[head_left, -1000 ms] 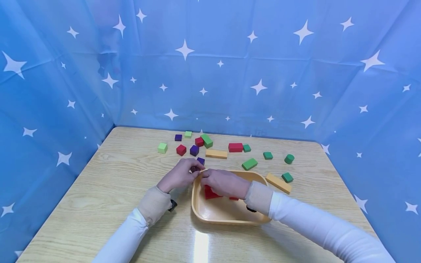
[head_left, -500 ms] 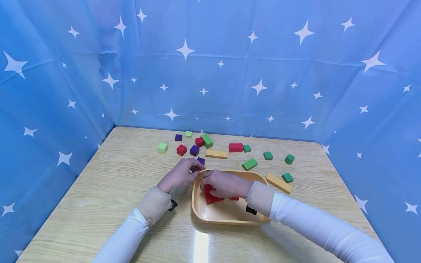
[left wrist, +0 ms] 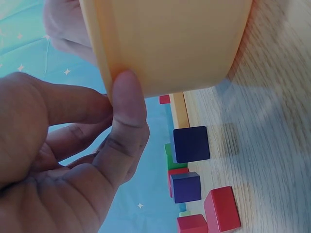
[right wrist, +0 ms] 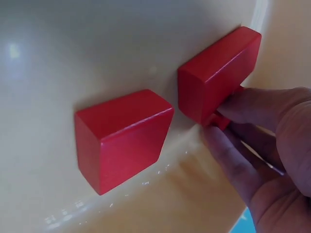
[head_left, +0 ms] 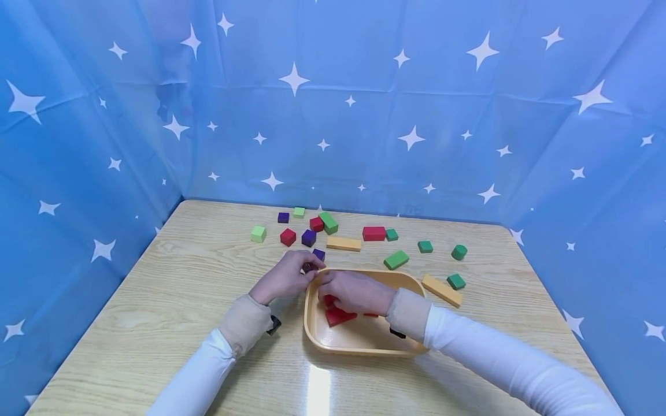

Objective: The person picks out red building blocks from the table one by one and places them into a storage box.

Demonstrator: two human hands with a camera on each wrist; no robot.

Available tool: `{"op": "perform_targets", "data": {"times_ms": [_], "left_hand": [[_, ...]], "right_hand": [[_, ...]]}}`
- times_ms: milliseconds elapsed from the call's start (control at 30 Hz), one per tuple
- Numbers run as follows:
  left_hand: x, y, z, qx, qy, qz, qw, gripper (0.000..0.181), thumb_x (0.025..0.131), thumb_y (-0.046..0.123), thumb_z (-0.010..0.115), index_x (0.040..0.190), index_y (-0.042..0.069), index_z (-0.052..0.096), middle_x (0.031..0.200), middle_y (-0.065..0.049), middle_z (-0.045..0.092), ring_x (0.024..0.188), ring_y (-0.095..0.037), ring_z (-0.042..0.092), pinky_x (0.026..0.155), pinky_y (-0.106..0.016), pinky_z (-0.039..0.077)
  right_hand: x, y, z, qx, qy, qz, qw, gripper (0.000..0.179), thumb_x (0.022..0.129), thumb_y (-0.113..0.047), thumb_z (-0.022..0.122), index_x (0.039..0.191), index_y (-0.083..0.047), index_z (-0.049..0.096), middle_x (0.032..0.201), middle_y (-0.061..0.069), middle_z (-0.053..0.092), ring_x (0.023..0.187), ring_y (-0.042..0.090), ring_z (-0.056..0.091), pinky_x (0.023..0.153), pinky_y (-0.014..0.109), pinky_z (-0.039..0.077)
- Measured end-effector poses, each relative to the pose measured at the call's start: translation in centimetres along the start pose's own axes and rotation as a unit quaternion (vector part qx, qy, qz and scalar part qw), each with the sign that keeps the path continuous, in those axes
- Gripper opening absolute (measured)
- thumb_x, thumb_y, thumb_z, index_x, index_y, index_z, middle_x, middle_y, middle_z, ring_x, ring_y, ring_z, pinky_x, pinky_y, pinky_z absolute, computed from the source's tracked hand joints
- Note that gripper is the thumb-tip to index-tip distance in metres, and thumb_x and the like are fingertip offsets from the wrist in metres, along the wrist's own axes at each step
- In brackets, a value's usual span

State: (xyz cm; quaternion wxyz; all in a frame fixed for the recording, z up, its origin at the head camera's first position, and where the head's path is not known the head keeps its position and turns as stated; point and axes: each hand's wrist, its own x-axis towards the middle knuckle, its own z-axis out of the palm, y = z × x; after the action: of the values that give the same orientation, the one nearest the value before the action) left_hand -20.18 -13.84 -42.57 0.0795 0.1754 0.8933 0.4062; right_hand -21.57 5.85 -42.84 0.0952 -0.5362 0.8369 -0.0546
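Observation:
A pale orange plastic bin [head_left: 364, 351] stands on the table, and my left hand [head_left: 285, 276] pinches its far left corner rim between thumb and fingers. In the left wrist view the thumb [left wrist: 129, 99] presses on the bin's outer wall [left wrist: 180, 43]. Inside the bin, my right hand [head_left: 359, 292] pinches a small red block [right wrist: 219, 120], mostly hidden by the fingers and by a larger red block [right wrist: 218, 73] against it. Another red block [right wrist: 124, 141] lies apart from these on the bin's floor.
Behind the bin lie scattered blocks: purple cubes [head_left: 309, 238], red cubes [head_left: 288, 237], light green cubes [head_left: 258, 234], green blocks [head_left: 396, 260] and a yellow bar [head_left: 343, 244]. Right of it are another yellow bar [head_left: 441, 290] and a green cylinder [head_left: 459, 252]. A starry blue curtain [head_left: 333, 115] surrounds the table.
Inside the bin, the larger red block by my right fingers has shifted slightly toward the near side. My right hand has lowered a little; the left hand keeps its place on the rim.

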Motion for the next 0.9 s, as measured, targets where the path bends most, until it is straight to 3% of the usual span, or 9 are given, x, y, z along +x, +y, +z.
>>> {"op": "perform_targets", "data": {"times_ms": [533,700,900], "left_hand": [[0.1,-0.1,0.1,-0.002,-0.006,-0.01,0.9999,0.022,0.096,-0.003,0.062,0.113,0.004,0.075,0.099,-0.006,0.069,0.085,-0.016,0.061,0.072,-0.025,0.054],[0.1,-0.1,0.1,0.004,-0.005,-0.003,1.0,0.023,0.096,-0.003,0.061,0.114,0.003,0.075,0.099,-0.007,0.07,0.085,-0.016,0.061,0.073,-0.025,0.054],[0.1,-0.1,0.1,0.008,-0.002,0.002,1.0,0.022,0.096,-0.003,0.062,0.112,0.003,0.075,0.099,-0.007,0.07,0.085,-0.015,0.061,0.074,-0.026,0.055]], "right_hand": [[-1.0,-0.2,-0.3,-0.007,-0.006,0.011,0.9999,0.026,0.091,-0.021,0.079,0.116,-0.017,0.071,0.112,-0.003,0.072,0.096,0.008,0.063,0.09,0.022,0.056],[-1.6,-0.4,-0.6,0.008,-0.002,0.02,0.9998,0.028,0.092,-0.024,0.079,0.117,-0.018,0.069,0.113,-0.003,0.07,0.099,0.01,0.061,0.092,0.025,0.057],[-2.6,-0.5,-1.2,0.036,0.0,0.036,0.9987,0.034,0.092,-0.03,0.078,0.122,-0.019,0.067,0.124,-0.001,0.067,0.113,0.014,0.059,0.1,0.031,0.055]]}}
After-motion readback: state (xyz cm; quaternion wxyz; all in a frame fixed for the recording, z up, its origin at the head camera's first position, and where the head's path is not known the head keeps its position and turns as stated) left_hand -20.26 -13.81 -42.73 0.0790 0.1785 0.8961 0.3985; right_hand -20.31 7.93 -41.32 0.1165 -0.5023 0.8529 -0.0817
